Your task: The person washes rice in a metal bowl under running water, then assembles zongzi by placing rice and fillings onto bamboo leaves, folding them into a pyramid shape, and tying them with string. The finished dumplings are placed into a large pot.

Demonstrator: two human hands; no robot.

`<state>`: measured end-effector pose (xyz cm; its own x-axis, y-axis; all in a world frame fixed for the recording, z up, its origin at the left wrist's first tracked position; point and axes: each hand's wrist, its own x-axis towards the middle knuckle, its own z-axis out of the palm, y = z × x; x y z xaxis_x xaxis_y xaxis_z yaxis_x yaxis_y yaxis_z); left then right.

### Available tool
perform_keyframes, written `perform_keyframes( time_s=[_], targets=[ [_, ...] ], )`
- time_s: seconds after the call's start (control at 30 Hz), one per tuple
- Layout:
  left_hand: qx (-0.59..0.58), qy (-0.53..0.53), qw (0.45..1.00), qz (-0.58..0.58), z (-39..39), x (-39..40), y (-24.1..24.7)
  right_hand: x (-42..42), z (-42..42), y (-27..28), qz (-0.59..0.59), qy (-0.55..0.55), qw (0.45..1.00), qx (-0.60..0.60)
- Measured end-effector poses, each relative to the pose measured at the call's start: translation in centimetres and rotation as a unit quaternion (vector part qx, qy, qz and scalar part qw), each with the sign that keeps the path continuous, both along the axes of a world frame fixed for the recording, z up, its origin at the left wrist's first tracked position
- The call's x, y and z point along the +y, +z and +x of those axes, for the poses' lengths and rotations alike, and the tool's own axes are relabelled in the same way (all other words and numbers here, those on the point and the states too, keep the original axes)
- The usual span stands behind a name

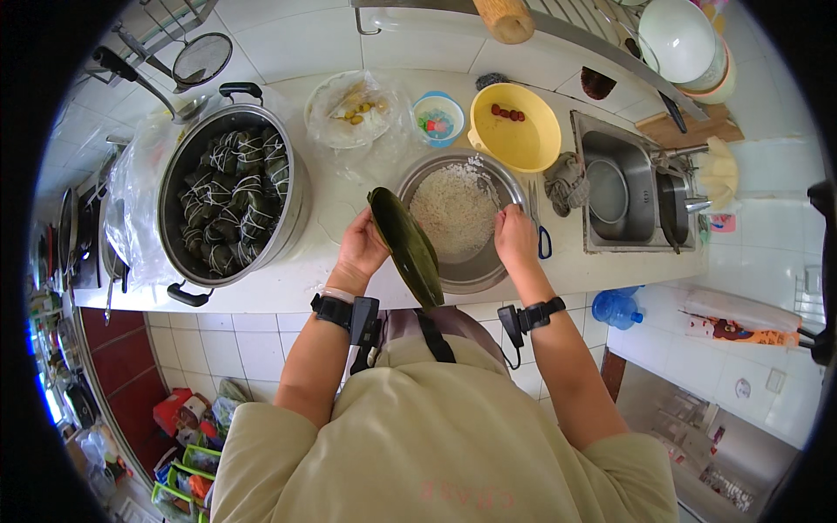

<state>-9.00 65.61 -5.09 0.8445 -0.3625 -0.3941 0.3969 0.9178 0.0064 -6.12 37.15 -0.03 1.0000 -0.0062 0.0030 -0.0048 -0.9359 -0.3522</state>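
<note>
Long green leaves [409, 252], overlapped and slightly cupped, rest in my left hand [366, 242], which grips them by their left edge. They slant over the near-left rim of a steel bowl [471, 286] of white rice grains [452, 208]. At that bowl's right side is my right hand [515, 234], fingers curled; whether it holds a spoon handle or the rim is unclear. Scissors [543, 238] with dark blue handles lie just right of it. To the left, a large steel pot [297, 216] holds several leaf-wrapped bundles [222, 196] tied with white string.
Behind the bowl stand a yellow basin [523, 147] with several red dates, a small blue-rimmed bowl [439, 118] and a plastic-covered plate [350, 111]. A grey cloth [566, 184] lies beside the steel sink [637, 189]. A wooden rolling pin [507, 23] hangs above.
</note>
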Motion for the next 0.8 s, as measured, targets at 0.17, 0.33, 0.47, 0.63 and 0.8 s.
perform_keyframes(
  time_s=[0.17, 0.33, 0.47, 0.63, 0.8],
  targets=[
    [-0.028, -0.007, 0.999, -0.015, 0.2, 0.0, 0.6, 0.9, 1.2, -3.9, 0.046, 0.062, 0.997, 0.022],
    [-0.002, -0.001, 1.0, -0.013, 0.1, 0.0, 0.3, 2.3, 1.2, -6.0, 0.279, 0.0, 0.947, 0.157],
    [-0.006, 0.013, 1.0, 0.007, 0.3, 0.0, 0.7, 2.1, 0.9, -3.9, 0.46, -0.103, 0.832, 0.293],
    [-0.074, 0.012, 0.997, 0.009, 0.8, -1.5, 2.5, 1.3, 0.2, 1.0, 0.535, -0.11, 0.783, 0.299],
    [-0.044, 0.024, 0.999, 0.018, 2.1, -3.9, 3.4, 0.4, -1.2, 7.0, 0.544, -0.066, 0.787, 0.283]
  ],
)
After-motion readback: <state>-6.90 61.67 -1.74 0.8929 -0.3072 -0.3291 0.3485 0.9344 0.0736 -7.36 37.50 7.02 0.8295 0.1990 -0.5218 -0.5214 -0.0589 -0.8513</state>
